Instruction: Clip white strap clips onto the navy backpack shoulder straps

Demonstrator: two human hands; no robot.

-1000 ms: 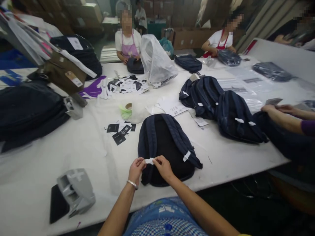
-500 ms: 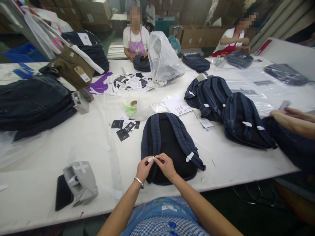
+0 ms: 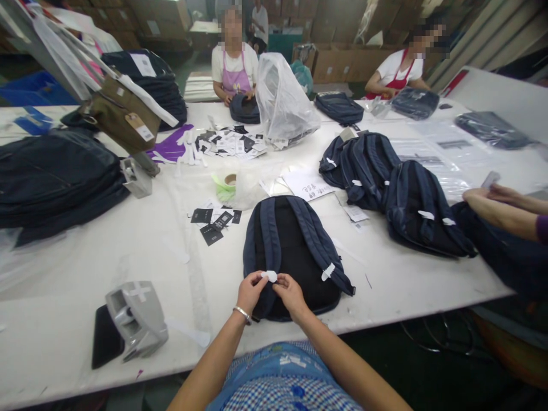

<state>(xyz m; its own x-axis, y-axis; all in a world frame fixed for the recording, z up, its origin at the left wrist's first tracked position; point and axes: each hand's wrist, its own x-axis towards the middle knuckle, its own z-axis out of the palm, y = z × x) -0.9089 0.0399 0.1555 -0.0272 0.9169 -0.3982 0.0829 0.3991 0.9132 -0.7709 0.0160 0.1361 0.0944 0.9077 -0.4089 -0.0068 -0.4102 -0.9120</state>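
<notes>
A navy backpack (image 3: 295, 257) lies on the table with its black back panel and shoulder straps facing up. Wrapped at the lower part of its left strap is a small white paper tab (image 3: 270, 276). My left hand (image 3: 250, 295), with a silver bangle at the wrist, pinches the tab's left end. At the other end, the closed thumb and fingertips of my right hand (image 3: 291, 295) grip its edge. A similar white tab with a toothed edge (image 3: 328, 272) sits around the right strap.
Black tags (image 3: 212, 225) lie beyond the backpack, near a tape roll (image 3: 230, 180). A grey tape dispenser (image 3: 139, 319) rests by a black phone (image 3: 105, 337) at left. Navy backpacks (image 3: 422, 211) are piled at right, beside a co-worker's hands (image 3: 492, 194). Others work across the table.
My fingertips have moved slightly apart, and more of the white tab now shows flat across the left strap. The co-worker across at right has lowered their arms.
</notes>
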